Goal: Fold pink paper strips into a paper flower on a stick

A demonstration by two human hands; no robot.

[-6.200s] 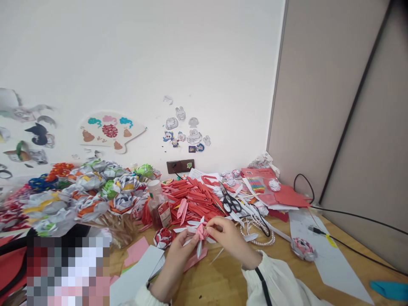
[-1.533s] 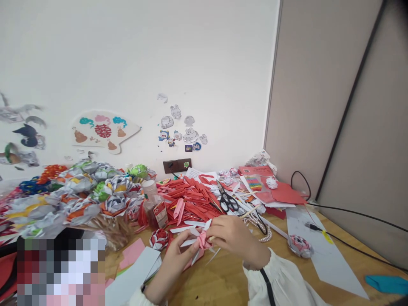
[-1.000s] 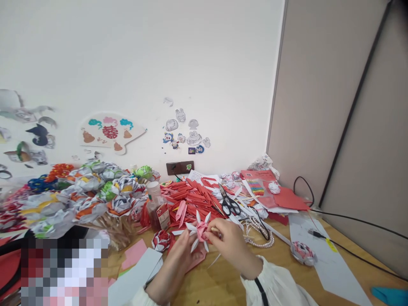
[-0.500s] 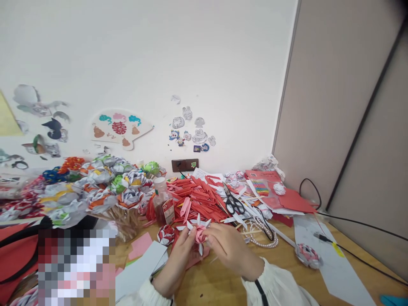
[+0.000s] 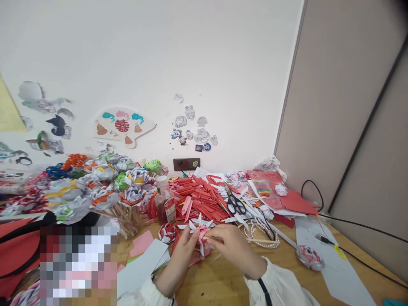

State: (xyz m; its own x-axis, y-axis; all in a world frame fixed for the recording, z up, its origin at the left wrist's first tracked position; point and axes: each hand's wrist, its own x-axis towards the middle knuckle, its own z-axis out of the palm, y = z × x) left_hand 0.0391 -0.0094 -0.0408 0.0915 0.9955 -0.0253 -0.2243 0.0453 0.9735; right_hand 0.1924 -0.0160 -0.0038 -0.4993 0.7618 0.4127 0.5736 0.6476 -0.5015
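A small folded paper flower [image 5: 202, 233], pink in the middle with pointed white petals, is held between both hands above the wooden table. My left hand [image 5: 185, 246] grips it from the left, thumb and fingers at its petals. From the right, the closed fingertips of my right hand [image 5: 227, 242] pinch at its pink centre. Just behind the flower lies a heap of folded red paper strips [image 5: 199, 193]. A red and white paper flower [image 5: 167, 233] rests left of my left hand.
Black scissors [image 5: 235, 204] lie on the heap's right side, near a pearl string [image 5: 269, 244]. A bottle [image 5: 161, 195] stands behind the hands. Many paper flowers [image 5: 105, 193] on sticks fill the left. White sheets [image 5: 143, 265] and a black cable [image 5: 360, 227] flank the hands.
The whole view has shifted slightly, moving things a little to the right. My right fingertips are now pinched together over the flower's pink centre; both hands stay on it.
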